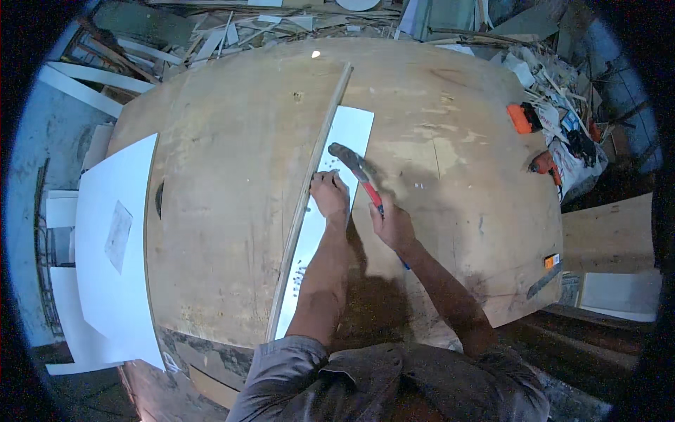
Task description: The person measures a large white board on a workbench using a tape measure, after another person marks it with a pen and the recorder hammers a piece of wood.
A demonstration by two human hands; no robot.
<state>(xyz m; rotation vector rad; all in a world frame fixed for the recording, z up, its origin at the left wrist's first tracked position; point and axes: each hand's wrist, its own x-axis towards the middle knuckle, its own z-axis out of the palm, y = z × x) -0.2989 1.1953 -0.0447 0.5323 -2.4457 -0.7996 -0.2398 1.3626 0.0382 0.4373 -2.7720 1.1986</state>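
Note:
My right hand [395,226] grips a hammer [370,190] by its red and blue handle. The hammer's dark head hangs over a long white board [351,128], just beyond my left hand [330,197]. With fingers bent and pressed together, my left hand rests at the board's left edge, against a narrow wooden strip [325,133]. Whatever its fingertips pinch, if anything, is too small to make out. Small dark bits, possibly nails, lie on the white board near the fingertips, and another scatter [298,273] lies closer to me, beside my left forearm.
Everything lies on a large plywood worktop [218,183]. A big white panel [105,183] covers its left side. At the right edge are an orange tool [520,118], a red-orange drill-like tool [544,166], a small orange box [551,261] and a flat metal blade [544,283]. Wood scraps [239,35] pile behind.

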